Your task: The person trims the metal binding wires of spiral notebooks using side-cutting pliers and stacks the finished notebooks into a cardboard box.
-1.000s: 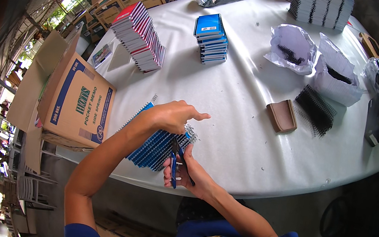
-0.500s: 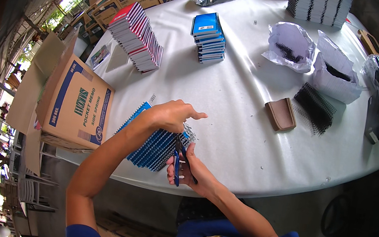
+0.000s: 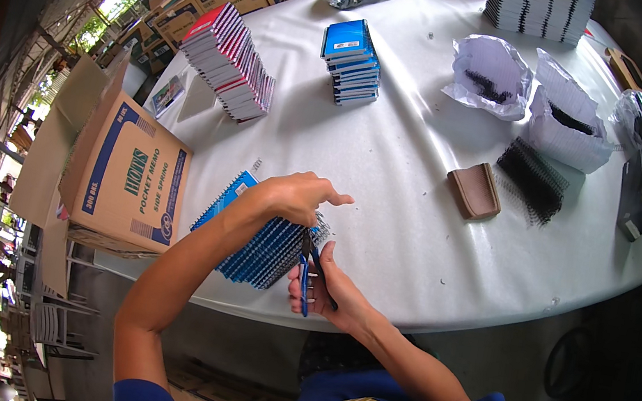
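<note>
A slanted row of blue spiral notebooks (image 3: pixel 260 245) lies near the front edge of the white table (image 3: pixel 400 171). My left hand (image 3: pixel 298 195) rests on top of that row, fingers curled over the wire spirals, thumb and forefinger pointing right. Just below it, my right hand (image 3: pixel 331 289) is shut on a pair of blue-handled pliers (image 3: pixel 307 271), whose jaws point up at the spiral end of the notebooks under my left hand.
A leaning stack of red-and-white notebooks (image 3: pixel 229 62) and a blue notebook stack (image 3: pixel 352 60) sit farther back. Bags of black spiral coils (image 3: pixel 566 113), loose coils (image 3: pixel 532 178), a brown holder (image 3: pixel 473 190) and a tape dispenser (image 3: pixel 639 194) lie right. An open cardboard box (image 3: pixel 125 175) stands left.
My left hand has shifted slightly along the notebook row, and my right hand has brought the pliers a little closer to the spirals. Otherwise little differs.
</note>
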A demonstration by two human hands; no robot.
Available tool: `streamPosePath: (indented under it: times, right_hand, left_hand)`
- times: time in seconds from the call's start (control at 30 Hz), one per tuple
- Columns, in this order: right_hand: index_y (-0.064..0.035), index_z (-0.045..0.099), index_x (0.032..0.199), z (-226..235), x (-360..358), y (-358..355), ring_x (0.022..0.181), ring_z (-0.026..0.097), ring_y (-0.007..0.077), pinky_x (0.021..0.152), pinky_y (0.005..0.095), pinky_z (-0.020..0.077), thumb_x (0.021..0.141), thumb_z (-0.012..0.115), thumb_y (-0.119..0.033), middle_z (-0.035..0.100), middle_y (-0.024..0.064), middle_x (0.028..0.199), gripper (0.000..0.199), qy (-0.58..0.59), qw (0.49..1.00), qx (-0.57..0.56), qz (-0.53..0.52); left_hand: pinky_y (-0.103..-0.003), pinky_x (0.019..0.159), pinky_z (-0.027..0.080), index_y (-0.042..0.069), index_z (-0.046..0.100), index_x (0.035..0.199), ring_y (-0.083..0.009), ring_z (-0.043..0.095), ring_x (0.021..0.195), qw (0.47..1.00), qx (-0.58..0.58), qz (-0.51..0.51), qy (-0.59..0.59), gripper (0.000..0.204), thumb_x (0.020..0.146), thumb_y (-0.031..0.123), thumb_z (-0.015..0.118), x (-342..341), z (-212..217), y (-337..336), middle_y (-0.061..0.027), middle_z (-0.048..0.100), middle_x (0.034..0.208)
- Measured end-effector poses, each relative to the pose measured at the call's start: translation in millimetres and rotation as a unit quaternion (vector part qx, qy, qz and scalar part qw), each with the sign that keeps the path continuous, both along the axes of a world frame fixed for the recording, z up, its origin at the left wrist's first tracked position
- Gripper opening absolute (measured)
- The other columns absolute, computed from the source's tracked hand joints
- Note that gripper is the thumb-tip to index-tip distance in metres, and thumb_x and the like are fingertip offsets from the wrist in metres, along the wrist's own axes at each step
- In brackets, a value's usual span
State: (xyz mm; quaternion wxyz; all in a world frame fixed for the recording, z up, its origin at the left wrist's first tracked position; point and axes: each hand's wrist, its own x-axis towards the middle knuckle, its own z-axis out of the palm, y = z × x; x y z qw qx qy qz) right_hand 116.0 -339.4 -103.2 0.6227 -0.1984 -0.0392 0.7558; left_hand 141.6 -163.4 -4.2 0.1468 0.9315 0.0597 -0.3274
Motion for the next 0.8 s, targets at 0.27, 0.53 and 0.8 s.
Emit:
streamPosePath:
  times: [0.27, 0.53, 0.8]
  right_hand:
    - [-0.0066, 0.053, 0.089, -14.9, 9.0, 5.2, 0.058, 0.047, 0.0165, 0.056, 0.0307, 0.0434, 0.093, 0.019, -0.069, 0.050, 0.0035, 0.067, 0.072, -0.046, 0.998, -0.031, -0.032]
    - [-0.0052, 0.055, 0.092, -5.6, -1.6, -5.3, 0.061, 0.055, 0.0189, 0.060, 0.0321, 0.0490, 0.091, 0.020, -0.071, 0.058, 0.0055, 0.071, 0.075, -0.057, 0.996, -0.064, -0.004]
    - [-0.0040, 0.056, 0.094, -26.0, 4.7, 0.8, 0.067, 0.060, 0.0201, 0.066, 0.0342, 0.0519, 0.091, 0.018, -0.071, 0.060, 0.0061, 0.076, 0.077, -0.049, 0.998, -0.029, -0.007]
  left_hand:
    - [-0.042, 0.082, 0.054, 0.020, 0.046, 0.142, -0.0402, 0.066, 0.091, 1.000, 0.002, -0.012, -0.005, 0.078, 0.067, 0.006, 0.065, 3.3, -7.4, 2.8, -0.0288, 0.067, 0.096]
    - [-0.042, 0.074, 0.052, 0.017, 0.050, 0.139, -0.0326, 0.067, 0.079, 0.999, 0.025, -0.019, 0.033, 0.074, 0.067, 0.005, 0.066, 5.4, -10.9, -6.5, -0.0229, 0.068, 0.089]
    - [-0.038, 0.081, 0.051, 0.015, 0.051, 0.138, -0.0325, 0.067, 0.092, 0.997, 0.033, -0.010, 0.075, 0.071, 0.069, 0.005, 0.068, 12.6, -13.5, -5.0, -0.0230, 0.067, 0.108]
